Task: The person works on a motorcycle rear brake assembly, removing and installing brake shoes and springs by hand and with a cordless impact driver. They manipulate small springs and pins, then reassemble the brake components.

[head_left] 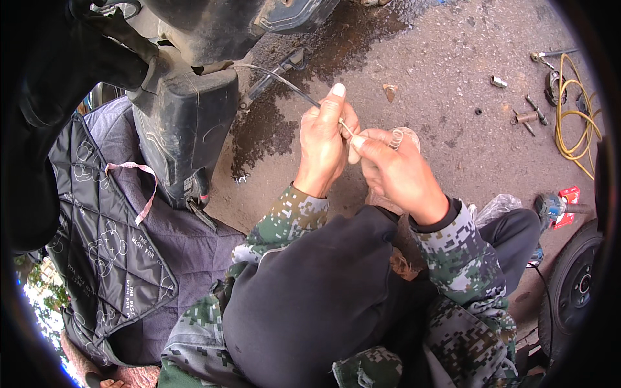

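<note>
My left hand (322,145) grips a thin cable (286,84) in a dark sheath, which runs from the underside of a dark grey scooter body (178,116). A pale, thin inner wire (345,127) shows between my hands. My right hand (396,169) pinches this wire just right of the left hand, fingers closed. A small metal coil spring (396,139) sits at my right fingers; whether it is threaded on the wire I cannot tell.
A quilted cover (110,252) hangs at left. Scattered sockets (498,82), tools and a coiled yellow hose (569,150) lie on the wet-stained pavement (440,64). At right are a power tool (550,208), red box (569,194), plastic bag (495,205) and wheel (569,278).
</note>
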Available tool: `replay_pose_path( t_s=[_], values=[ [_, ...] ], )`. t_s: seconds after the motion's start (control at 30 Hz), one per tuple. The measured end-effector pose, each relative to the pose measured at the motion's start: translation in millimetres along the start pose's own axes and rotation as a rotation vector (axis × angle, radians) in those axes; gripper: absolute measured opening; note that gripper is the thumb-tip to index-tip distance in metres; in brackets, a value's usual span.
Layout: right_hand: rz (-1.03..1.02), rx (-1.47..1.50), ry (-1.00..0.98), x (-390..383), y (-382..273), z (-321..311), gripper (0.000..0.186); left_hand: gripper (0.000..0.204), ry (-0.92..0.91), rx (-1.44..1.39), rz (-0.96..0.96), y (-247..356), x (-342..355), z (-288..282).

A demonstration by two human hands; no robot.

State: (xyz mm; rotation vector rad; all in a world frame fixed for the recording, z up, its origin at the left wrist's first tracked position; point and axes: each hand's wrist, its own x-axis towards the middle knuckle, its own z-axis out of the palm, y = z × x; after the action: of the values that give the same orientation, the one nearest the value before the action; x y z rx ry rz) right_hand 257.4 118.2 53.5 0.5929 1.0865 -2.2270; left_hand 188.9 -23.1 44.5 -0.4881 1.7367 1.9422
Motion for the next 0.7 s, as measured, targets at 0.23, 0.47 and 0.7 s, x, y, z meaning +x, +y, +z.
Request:
replay_pose_path(
  t_s=[0.23,0.47,0.7],
  values=[
    [-0.125,-0.243,0.052,12,-7,-4,0.031,0.044,0.0,0.058,-0.051,-13,5,-11],
    [-0.229,-0.417,0.062,17,-4,-6,0.031,0.043,-0.025,0.058,-0.065,-12,4,-12],
    [-0.121,-0.193,-0.044,1,-3,-7,0.026,0.049,-0.063,-0.052,-0.099,6,0,-2]
  ],
)
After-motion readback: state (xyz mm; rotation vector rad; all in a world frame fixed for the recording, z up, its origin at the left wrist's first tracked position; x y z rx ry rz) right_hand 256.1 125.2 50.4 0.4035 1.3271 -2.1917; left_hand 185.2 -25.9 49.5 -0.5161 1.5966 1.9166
